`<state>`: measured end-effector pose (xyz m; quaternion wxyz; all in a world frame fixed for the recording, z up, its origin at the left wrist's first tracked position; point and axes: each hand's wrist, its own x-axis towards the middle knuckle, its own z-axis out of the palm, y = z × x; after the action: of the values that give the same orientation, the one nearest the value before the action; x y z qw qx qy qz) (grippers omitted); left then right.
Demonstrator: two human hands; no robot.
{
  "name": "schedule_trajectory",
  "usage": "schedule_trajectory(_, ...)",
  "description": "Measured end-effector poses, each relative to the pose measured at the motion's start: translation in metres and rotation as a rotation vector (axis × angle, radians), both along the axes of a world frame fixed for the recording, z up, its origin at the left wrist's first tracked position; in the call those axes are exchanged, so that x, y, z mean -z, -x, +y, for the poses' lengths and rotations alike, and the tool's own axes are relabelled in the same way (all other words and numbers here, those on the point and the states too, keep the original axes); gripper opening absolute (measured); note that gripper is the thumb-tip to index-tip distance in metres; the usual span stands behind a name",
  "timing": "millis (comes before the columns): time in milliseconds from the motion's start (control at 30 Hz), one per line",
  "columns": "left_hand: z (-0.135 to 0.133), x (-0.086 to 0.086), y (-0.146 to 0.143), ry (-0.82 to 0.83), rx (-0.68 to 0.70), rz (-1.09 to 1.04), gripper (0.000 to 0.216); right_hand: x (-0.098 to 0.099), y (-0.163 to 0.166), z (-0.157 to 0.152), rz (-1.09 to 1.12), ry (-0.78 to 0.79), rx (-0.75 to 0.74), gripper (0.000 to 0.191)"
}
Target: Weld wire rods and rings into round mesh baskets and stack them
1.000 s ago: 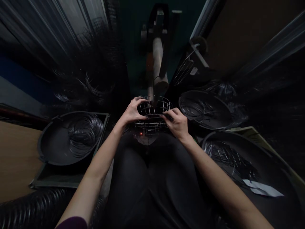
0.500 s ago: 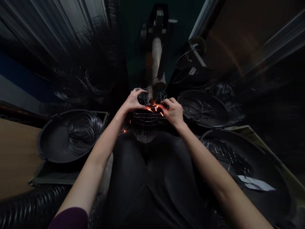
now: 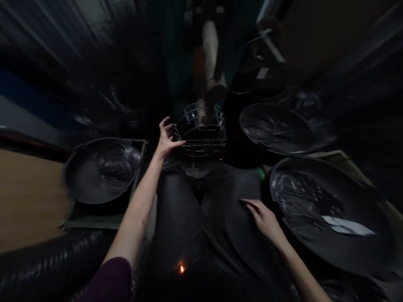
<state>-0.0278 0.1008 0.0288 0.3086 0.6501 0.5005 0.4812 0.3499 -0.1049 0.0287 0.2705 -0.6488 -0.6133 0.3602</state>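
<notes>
My left grip stands open, fingers spread and holding nothing I can see. Its fingertips sit just at the left edge of the wire basket cage, though I cannot tell whether they touch it. My right grip lies open and empty on my dark trousers, well apart from the cage and near the large black pan of straight wire pieces, with a white paper slip lying in it. The cage stands in front of me, beneath the pale machine post. I judge this a pause between joins; the next move seems to call for a fresh wire from that pan, with both grips back at the cage. A lone spark glows low over my lap. Out left, a black pan of coiled wire rings sits above the wooden bench, and a ribbed black hose lies near my left arm. Nothing blocks the reach to the cage, though another black pan crowds its right side.
</notes>
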Motion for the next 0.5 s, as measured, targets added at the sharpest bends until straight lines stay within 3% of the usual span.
schedule_trajectory(67,-0.015,-0.009,0.002,-0.060,0.012,-0.004,0.115,0.013,-0.004,-0.004,0.060,0.077,0.059,0.049)
schedule_trajectory(100,-0.024,-0.016,0.002,-0.084,0.034,0.024,0.113,0.010,-0.002,0.000,0.082,0.102,0.079,0.051)
schedule_trajectory(167,-0.044,-0.030,0.001,-0.115,0.100,0.112,0.108,-0.013,0.010,0.015,0.101,0.084,0.076,0.057)
schedule_trajectory(233,-0.060,-0.046,-0.005,-0.130,0.172,0.207,0.101,-0.050,0.031,0.037,0.119,-0.015,0.012,0.057)
schedule_trajectory(300,-0.068,-0.061,-0.014,-0.142,0.229,0.321,0.090,-0.086,0.058,0.065,0.158,-0.045,-0.157,0.043)
schedule_trajectory(367,-0.070,-0.071,-0.025,-0.148,0.256,0.462,0.077,-0.107,0.085,0.095,0.155,0.041,-0.415,0.033)
schedule_trajectory(433,-0.069,-0.077,-0.034,-0.158,0.255,0.575,0.067,-0.113,0.105,0.119,0.052,0.045,-0.514,0.025)
schedule_trajectory(500,-0.067,-0.078,-0.039,-0.173,0.245,0.617,0.062,-0.111,0.119,0.132,-0.173,-0.091,-0.518,0.022)
